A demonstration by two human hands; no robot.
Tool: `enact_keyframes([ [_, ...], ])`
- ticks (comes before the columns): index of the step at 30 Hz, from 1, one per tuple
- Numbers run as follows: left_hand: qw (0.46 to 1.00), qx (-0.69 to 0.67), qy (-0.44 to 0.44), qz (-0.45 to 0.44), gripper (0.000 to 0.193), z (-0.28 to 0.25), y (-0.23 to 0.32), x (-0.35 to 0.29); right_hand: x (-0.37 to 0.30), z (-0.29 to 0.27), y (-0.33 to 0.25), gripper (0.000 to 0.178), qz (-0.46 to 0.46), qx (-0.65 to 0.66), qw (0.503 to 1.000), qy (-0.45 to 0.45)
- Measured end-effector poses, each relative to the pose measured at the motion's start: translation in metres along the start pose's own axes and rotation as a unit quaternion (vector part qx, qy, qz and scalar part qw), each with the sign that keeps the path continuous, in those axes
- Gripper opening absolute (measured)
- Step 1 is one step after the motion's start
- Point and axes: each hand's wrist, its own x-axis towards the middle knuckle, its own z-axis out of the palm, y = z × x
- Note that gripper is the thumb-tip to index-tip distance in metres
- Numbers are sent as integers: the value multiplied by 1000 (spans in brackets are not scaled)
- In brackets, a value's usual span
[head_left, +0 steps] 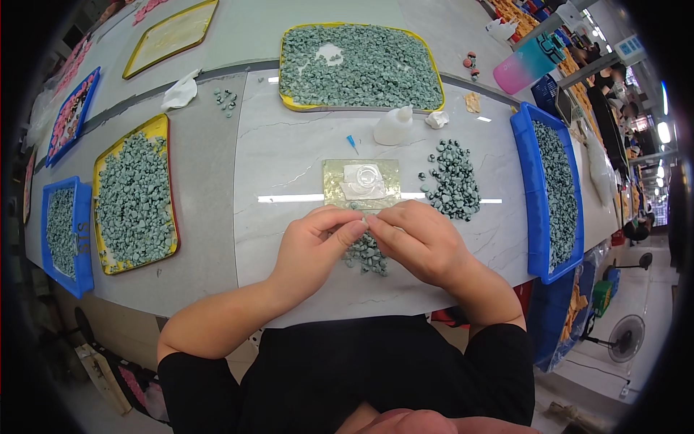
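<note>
My left hand [314, 246] and my right hand [419, 239] meet fingertip to fingertip above a small heap of grey-green pieces [365, 254] on the marble table [289, 166]. The fingers pinch together at one small piece, which is mostly hidden between them. Just beyond the hands lies a square yellowish pad [361, 182] with a blob of clear glue on it. To the right of the pad sits a darker pile of grey-green pieces [454, 181].
A white glue bottle [393, 126] and a blue nozzle cap [351, 142] stand behind the pad. Yellow trays [360, 66] [136, 195] and blue bins [553, 188] [63, 231] hold many grey-green pieces. A pink-and-teal bottle [531, 64] lies at the back right.
</note>
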Motion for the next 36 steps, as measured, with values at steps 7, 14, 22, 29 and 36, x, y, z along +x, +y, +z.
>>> enact_keyframes([
  [7,983,-153,-26,-98,22,-5,5,1,-3,1,23,29,-2,-67,998,15],
  [14,962,-253,17,-104,21,-1,10,4,3,8,34,32,-6,-153,988,22],
  [22,947,-299,-30,-113,21,-19,5,2,7,16,33,32,-41,-197,979,-1],
  [29,963,-243,13,-113,18,-10,10,4,4,15,31,22,45,-72,995,50],
  [36,975,-204,-10,-82,22,-9,8,4,7,11,16,7,444,396,797,104],
])
